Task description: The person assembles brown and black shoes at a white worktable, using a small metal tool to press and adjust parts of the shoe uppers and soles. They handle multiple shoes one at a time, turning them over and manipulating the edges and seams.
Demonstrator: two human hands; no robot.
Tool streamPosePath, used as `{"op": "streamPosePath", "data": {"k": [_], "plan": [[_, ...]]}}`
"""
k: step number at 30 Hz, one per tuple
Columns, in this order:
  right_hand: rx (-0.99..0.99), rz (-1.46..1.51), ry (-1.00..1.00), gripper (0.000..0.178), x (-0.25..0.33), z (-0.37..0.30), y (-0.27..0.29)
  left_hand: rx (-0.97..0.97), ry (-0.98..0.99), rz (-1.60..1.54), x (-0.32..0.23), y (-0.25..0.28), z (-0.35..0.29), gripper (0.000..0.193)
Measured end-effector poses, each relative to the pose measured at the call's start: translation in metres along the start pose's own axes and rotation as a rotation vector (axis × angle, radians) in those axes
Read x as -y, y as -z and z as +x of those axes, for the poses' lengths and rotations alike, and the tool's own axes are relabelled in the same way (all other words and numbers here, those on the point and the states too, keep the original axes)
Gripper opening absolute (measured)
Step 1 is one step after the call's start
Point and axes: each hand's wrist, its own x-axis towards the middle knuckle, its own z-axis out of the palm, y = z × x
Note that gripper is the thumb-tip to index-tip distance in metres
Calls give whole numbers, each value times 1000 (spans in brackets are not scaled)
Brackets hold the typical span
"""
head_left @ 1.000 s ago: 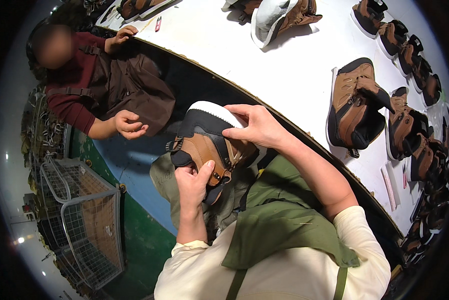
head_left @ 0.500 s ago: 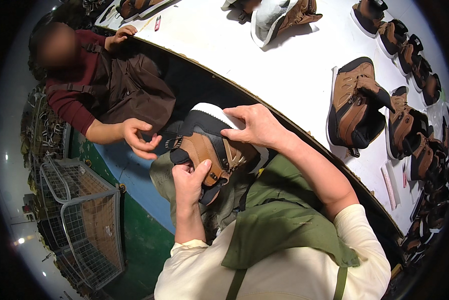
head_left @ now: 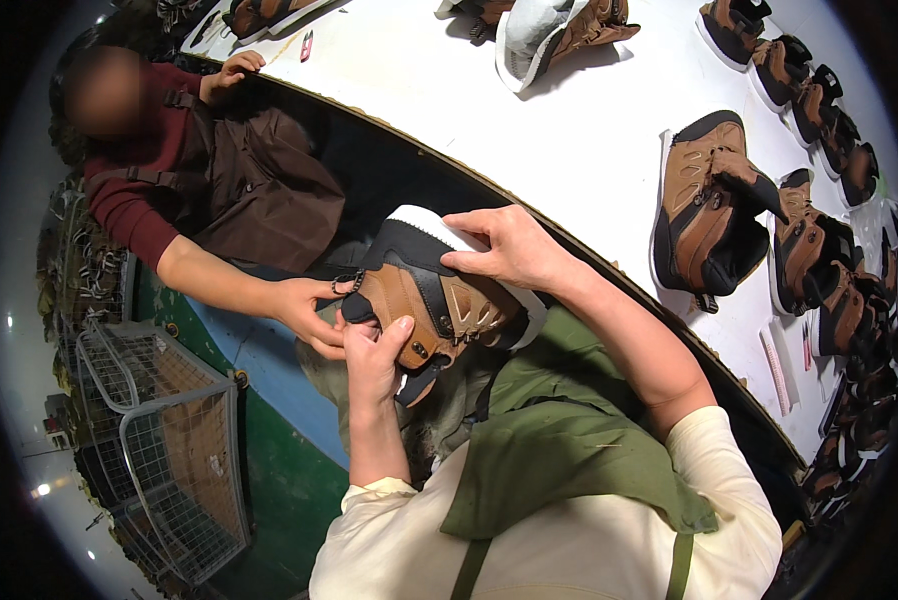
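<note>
The left hand (head_left: 372,362) pinches the collar of a brown-and-black boot (head_left: 399,298) left of the white table (head_left: 559,150), the right hand (head_left: 522,252) clasps its pale sole, and a co-worker's hand (head_left: 304,308) reaches in from the left.

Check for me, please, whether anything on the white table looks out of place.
One brown hiking boot at the top lies tipped, its pale sole facing outward, which looks odd against the upright black-toed boot at right.
</note>
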Motion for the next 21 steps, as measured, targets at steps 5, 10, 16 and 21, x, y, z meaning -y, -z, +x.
{"op": "streamPosePath", "data": {"k": [5,10,16,21], "plan": [[36,-7,-21,48,3,1,-2,-29,11,-28,9,14,5,35],[-68,-16,58,47,1,-4,-9,-124,-120,147,7,32,21,21],[-221,-63,322,43,6,-64,6,-345,-261,331,-25,67,68,14],[-331,-74,308,32,36,-140,67,-833,-622,855,-39,92,102,43]]}}
